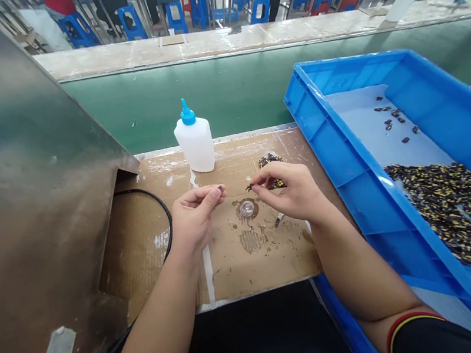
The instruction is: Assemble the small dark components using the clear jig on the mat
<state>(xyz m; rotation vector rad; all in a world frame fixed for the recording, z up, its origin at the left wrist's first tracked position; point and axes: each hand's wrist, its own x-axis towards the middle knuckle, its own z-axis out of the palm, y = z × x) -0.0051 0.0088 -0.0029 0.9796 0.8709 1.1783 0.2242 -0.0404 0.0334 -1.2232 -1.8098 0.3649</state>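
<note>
My left hand (197,215) pinches a tiny dark part (220,187) between thumb and forefinger. My right hand (289,190) holds another small dark part (248,187) at its fingertips, the two hands a short gap apart. Just beyond my right fingers lies a small heap of dark and yellow pieces (269,161). Below the gap sits a round clear dish (246,209) in a brown stain on the cardboard-covered bench (272,266). A small metal-tipped tool (278,220) lies under my right palm.
A white squeeze bottle with a blue nozzle (194,141) stands behind my hands. To the right, a blue plastic tray (310,111) holds a large heap of dark and yellow pieces (455,210). A steel panel (16,175) rises at the left, and a black cable (165,211) runs beside it.
</note>
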